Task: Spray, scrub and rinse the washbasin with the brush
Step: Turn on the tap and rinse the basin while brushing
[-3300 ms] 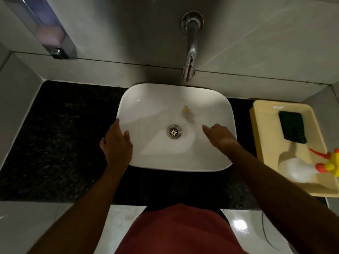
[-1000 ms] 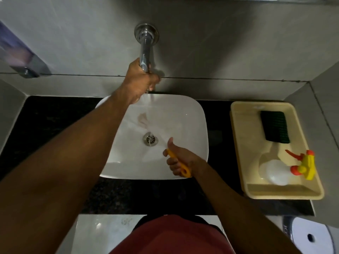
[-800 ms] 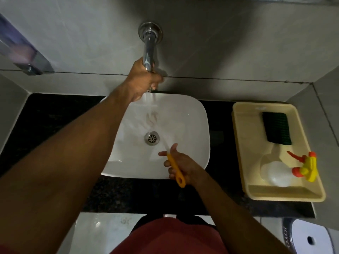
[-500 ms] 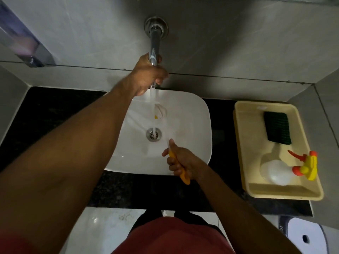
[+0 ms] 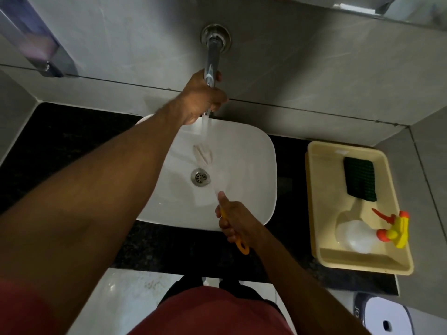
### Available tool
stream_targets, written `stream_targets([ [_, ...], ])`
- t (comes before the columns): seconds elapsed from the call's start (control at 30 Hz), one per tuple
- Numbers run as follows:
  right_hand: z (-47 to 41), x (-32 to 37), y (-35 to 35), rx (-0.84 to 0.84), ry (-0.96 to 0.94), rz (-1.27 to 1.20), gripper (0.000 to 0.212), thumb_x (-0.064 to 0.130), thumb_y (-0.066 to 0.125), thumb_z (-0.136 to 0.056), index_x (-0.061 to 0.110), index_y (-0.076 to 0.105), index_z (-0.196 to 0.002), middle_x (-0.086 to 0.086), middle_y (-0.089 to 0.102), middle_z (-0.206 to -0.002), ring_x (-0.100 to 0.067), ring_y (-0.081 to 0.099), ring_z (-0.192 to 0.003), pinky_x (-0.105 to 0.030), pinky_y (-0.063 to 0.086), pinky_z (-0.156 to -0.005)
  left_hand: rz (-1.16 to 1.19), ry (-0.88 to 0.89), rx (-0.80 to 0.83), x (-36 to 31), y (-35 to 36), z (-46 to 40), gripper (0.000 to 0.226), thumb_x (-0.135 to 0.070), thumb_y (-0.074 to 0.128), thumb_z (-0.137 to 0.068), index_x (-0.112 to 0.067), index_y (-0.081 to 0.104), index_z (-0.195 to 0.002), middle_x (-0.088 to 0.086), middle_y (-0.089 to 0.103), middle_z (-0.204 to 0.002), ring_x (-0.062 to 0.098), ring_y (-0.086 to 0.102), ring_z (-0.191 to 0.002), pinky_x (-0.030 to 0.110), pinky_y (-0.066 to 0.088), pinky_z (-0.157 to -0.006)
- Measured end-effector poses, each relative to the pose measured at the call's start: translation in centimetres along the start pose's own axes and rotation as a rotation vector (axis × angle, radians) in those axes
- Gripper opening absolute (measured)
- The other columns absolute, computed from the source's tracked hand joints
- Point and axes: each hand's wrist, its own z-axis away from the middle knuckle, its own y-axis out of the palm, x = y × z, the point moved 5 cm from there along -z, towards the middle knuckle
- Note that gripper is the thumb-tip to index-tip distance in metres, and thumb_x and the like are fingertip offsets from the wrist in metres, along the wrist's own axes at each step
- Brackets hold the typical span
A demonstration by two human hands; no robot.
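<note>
**Rinse stage: water running, brush in the bowl**

The right hand is closed around the orange handle of the brush, thumb stretched along it toward the head. The looped end of the handle sticks out below the fist; the bristle end, down inside the bowl to the right of the drain, is a pale blur, so whether it presses on the porcelain cannot be told. The left hand reaches across the basin and wraps around the outlet end of the wall-mounted tap, and a stream of water falls from just under its fingers.

The water strikes the rear slope of the white washbasin and spreads toward the drain — the bowl looks wet, with no clear foam to be seen. On the dark counter to the right, well apart from the basin, a yellow tray holds the spray bottle lying on its side and a green scouring pad; neither is in hand.

With the sprayer set down and water flowing over the bowl, spraying appears finished and the work seems to be at rinsing, perhaps with some last scrubbing. Left to do, by this reading: flush all the walls, rinse the brush, shut the tap and put the brush away.
</note>
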Motion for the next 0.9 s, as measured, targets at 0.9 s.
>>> stream_targets([
  [0.9, -1.1, 3.3, -1.8, -0.206, -0.028, 0.111, 0.069, 0.078, 0.046, -0.079, 0.010, 0.054, -0.075, -0.002, 0.041, -0.046, -0.014, 0.033, -0.036, -0.021, 0.031, -0.039, -0.099, -0.042, -0.090, -0.1, -0.2, 0.3, 0.050, -0.002, 0.073, -0.076, -0.017, 0.055, -0.119, 0.005, 0.056, -0.079, 0.008, 0.055, -0.051, 0.024, 0.048, -0.050],
])
